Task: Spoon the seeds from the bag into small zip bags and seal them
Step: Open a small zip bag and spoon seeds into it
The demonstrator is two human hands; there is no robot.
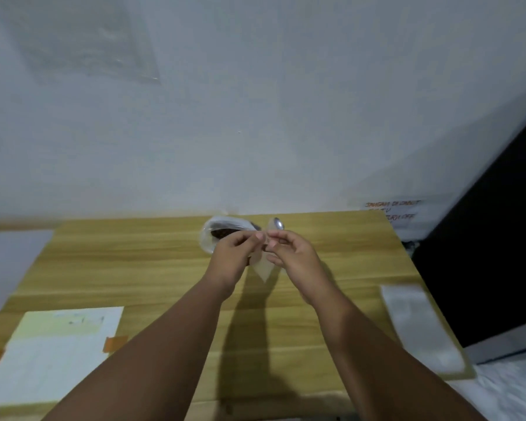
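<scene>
Left forearm (164, 344) and right forearm (377, 344) reach up from the bottom edge over the wooden table (164, 268). Left hand (236, 253) and right hand (292, 253) meet above the far middle of the table, fingertips almost touching. Each pinches the top edge of one small zip bag (263, 268) between thumb and fingers. The bag hangs below the fingers, clear, one corner pointing down; whether its mouth is closed cannot be told, and the picture is too blurred to judge what is inside.

Seed bag (222, 232): on the table just behind the left hand, near the far edge, mouth open, dark seeds visible inside.
Spoon (278, 223): bowl shows just above the right hand; held or lying on the table, cannot tell.
Near right edge of the table: pile of clear bags (419, 323), flat.
Near left corner: sheet of paper (52, 354), held down with orange tape (114, 343).
White wall (255, 117) behind, with a handwritten note (392, 211) at right.
</scene>
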